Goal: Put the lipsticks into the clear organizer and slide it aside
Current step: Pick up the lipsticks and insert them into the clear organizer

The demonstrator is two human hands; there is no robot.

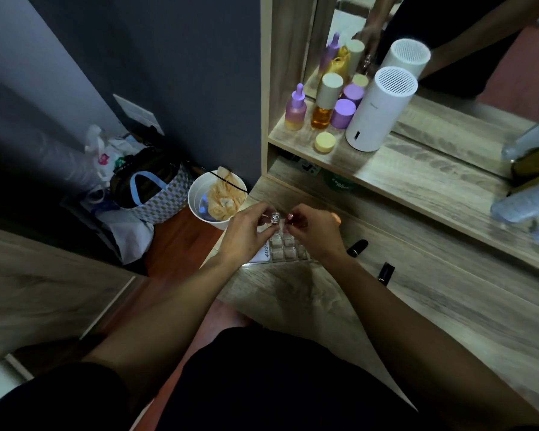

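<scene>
Your left hand (246, 234) grip pinches a silver-capped lipstick (274, 218), right hand (316, 233) a red-capped lipstick (290, 217), both over the clear organizer (285, 248); 2 black lipsticks (357, 247) lie on the surface (417, 306) at 3 o'clock.

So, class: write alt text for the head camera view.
Two hands, left hand and right hand, each lower a lipstick into a clear organizer on a wooden vanity. Two black lipsticks lie to the right; bottles stand on the shelf above.

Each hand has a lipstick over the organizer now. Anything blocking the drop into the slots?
Nothing visible does. The left hand and right hand each hold a lipstick right above the clear organizer, whose visible slots look empty. Two black lipsticks lie off to the right, apart.
</scene>
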